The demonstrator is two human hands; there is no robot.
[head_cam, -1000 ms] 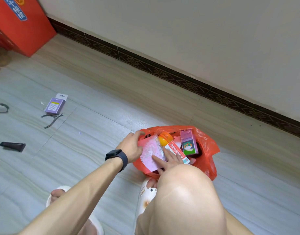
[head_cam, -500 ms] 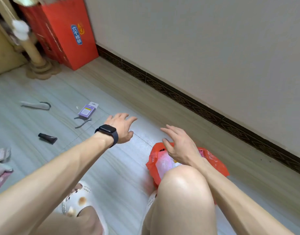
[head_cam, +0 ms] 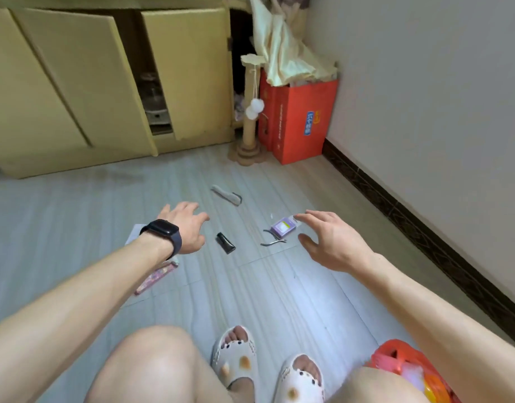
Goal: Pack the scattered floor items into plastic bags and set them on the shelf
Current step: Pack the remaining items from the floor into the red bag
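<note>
Floor items lay mid-frame: black tube (head_cam: 225, 243), purple packet (head_cam: 283, 229), metal clippers (head_cam: 272, 239), grey tool (head_cam: 227, 195) above them. Red bag (head_cam: 396, 360) sat at lower right by my knee. My left hand (head_cam: 185, 228) and right hand (head_cam: 333, 242) hovered spread, empty, flanking tube and packet.

A red box (head_cam: 303, 120) stands by a scratching post (head_cam: 250, 112) and yellow cabinet (head_cam: 76, 82).
</note>
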